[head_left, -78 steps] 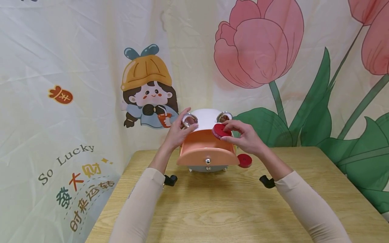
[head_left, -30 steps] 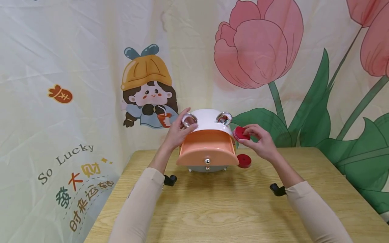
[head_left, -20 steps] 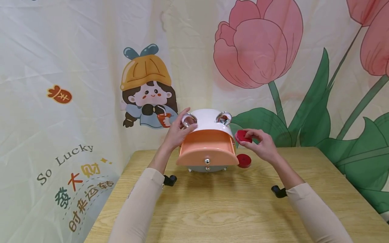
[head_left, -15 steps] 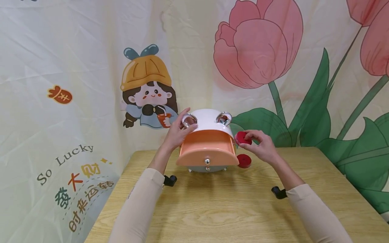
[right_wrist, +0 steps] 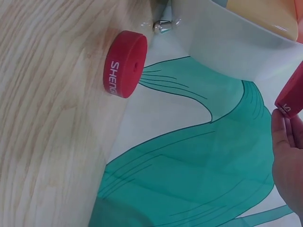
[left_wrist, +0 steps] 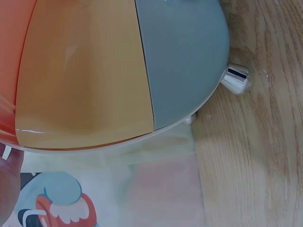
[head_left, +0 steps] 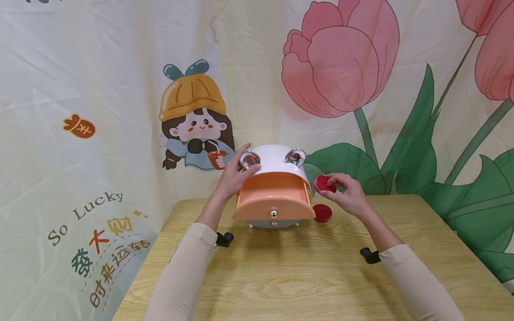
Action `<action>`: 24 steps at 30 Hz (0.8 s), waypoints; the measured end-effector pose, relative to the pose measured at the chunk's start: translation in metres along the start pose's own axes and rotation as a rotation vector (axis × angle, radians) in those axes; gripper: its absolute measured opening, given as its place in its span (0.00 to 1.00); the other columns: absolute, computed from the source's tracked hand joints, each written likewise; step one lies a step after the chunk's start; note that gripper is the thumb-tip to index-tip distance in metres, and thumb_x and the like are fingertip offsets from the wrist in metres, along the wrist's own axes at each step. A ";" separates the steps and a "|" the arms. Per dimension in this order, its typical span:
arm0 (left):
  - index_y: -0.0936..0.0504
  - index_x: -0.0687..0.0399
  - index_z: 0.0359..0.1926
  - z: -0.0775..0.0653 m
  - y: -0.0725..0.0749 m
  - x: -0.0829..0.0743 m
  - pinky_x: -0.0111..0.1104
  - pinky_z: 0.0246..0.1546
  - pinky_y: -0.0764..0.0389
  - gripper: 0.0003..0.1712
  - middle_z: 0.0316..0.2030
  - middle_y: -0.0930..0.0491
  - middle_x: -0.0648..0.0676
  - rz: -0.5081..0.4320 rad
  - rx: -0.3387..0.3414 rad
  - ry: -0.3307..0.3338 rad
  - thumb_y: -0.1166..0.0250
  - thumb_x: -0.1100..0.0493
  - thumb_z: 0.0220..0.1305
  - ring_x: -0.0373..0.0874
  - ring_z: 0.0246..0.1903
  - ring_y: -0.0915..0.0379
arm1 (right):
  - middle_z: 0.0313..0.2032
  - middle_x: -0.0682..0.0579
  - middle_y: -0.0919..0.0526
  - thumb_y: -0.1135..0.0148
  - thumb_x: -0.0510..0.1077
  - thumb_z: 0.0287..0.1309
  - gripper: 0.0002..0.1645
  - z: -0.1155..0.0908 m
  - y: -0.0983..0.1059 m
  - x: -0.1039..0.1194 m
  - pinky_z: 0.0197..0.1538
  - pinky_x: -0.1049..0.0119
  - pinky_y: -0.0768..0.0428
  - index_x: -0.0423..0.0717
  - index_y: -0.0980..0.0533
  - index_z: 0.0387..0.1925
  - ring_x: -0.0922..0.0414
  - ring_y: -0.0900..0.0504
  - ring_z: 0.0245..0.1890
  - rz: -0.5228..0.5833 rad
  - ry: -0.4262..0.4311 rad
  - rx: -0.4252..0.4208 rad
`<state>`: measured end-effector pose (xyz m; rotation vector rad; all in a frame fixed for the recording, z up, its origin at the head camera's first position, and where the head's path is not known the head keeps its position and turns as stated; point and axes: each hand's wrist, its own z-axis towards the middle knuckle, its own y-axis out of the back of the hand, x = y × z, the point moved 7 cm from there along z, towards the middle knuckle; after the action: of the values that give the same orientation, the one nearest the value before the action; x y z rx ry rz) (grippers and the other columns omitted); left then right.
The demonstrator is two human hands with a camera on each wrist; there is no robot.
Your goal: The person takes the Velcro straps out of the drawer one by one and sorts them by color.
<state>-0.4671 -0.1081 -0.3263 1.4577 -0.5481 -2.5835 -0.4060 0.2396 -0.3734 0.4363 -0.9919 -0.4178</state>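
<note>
A small drawer cabinet (head_left: 275,156) with a white domed top and two silver rings stands at the table's back. Its upper orange drawer (head_left: 274,207) is pulled out. My left hand (head_left: 234,176) holds the cabinet's top left corner, thumb on the white top beside the left ring (head_left: 250,159). In my right hand (head_left: 348,194), a red roll of strap (head_left: 324,184) is pinched between thumb and fingers, raised just right of the cabinet. Below it, a second red roll (right_wrist: 125,64) with white lettering lies on the table by the cabinet's right foot.
Under the orange drawer are a yellow drawer (left_wrist: 85,71) and a grey one (left_wrist: 184,61). A printed cloth (head_left: 257,89) hangs close behind the wooden table (head_left: 289,276). Black mounts (head_left: 369,255) sit at both wrists.
My right hand has carried its red roll from over the orange drawer to the right, then slightly down. The left hand and the cabinet stay in place.
</note>
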 end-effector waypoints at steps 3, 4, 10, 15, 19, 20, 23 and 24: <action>0.39 0.23 0.78 0.000 0.000 0.000 0.49 0.59 0.18 0.43 0.59 0.22 0.56 -0.003 0.000 -0.007 0.28 0.43 0.67 0.53 0.57 0.22 | 0.60 0.43 0.19 0.21 0.45 0.55 0.17 -0.001 -0.001 -0.003 0.55 0.44 0.17 0.46 0.20 0.42 0.44 0.25 0.59 -0.001 -0.009 0.010; 0.39 0.23 0.78 0.000 0.000 0.000 0.49 0.59 0.18 0.44 0.59 0.22 0.56 -0.003 0.001 -0.008 0.28 0.43 0.67 0.53 0.56 0.22 | 0.60 0.43 0.19 0.21 0.44 0.54 0.17 -0.002 -0.002 -0.004 0.55 0.43 0.17 0.45 0.19 0.41 0.44 0.25 0.59 -0.003 -0.011 0.015; 0.39 0.19 0.77 0.000 -0.001 0.000 0.51 0.60 0.19 0.43 0.58 0.22 0.53 0.004 -0.004 -0.006 0.28 0.42 0.67 0.53 0.56 0.22 | 0.60 0.43 0.18 0.19 0.45 0.53 0.15 -0.005 -0.006 -0.008 0.53 0.43 0.15 0.47 0.17 0.39 0.43 0.24 0.58 -0.029 -0.020 0.057; 0.39 0.21 0.78 0.000 -0.001 0.000 0.53 0.62 0.21 0.43 0.61 0.23 0.55 -0.001 -0.002 0.001 0.28 0.43 0.67 0.54 0.59 0.23 | 0.59 0.41 0.18 0.19 0.44 0.52 0.14 -0.006 -0.010 -0.012 0.51 0.46 0.14 0.45 0.17 0.36 0.41 0.20 0.56 -0.040 -0.032 0.110; 0.39 0.25 0.79 0.000 0.000 -0.001 0.53 0.64 0.22 0.44 0.63 0.24 0.56 -0.004 0.001 0.006 0.28 0.43 0.67 0.55 0.60 0.24 | 0.58 0.41 0.18 0.19 0.43 0.52 0.14 -0.009 -0.014 -0.018 0.50 0.50 0.13 0.45 0.18 0.35 0.40 0.19 0.55 -0.055 -0.048 0.156; 0.40 0.27 0.79 0.000 -0.001 -0.001 0.54 0.64 0.22 0.44 0.63 0.24 0.56 -0.007 0.002 0.007 0.28 0.44 0.67 0.56 0.60 0.24 | 0.57 0.41 0.18 0.19 0.43 0.52 0.14 -0.010 -0.015 -0.019 0.49 0.51 0.13 0.45 0.18 0.35 0.41 0.20 0.54 -0.064 -0.053 0.168; 0.41 0.31 0.80 0.000 -0.001 -0.001 0.54 0.64 0.23 0.46 0.63 0.25 0.57 -0.018 0.006 0.018 0.28 0.45 0.68 0.57 0.61 0.24 | 0.54 0.42 0.17 0.19 0.43 0.52 0.14 -0.012 -0.019 -0.024 0.47 0.52 0.12 0.46 0.18 0.34 0.42 0.20 0.53 -0.096 -0.064 0.200; 0.41 0.32 0.81 0.000 -0.001 -0.001 0.55 0.64 0.23 0.46 0.63 0.25 0.58 -0.021 0.009 0.024 0.28 0.46 0.68 0.57 0.61 0.25 | 0.53 0.43 0.17 0.18 0.43 0.51 0.13 -0.012 -0.020 -0.026 0.46 0.53 0.13 0.46 0.18 0.34 0.42 0.20 0.52 -0.109 -0.064 0.210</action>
<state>-0.4660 -0.1070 -0.3256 1.5033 -0.5456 -2.5793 -0.4107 0.2384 -0.4081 0.6719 -1.0825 -0.4291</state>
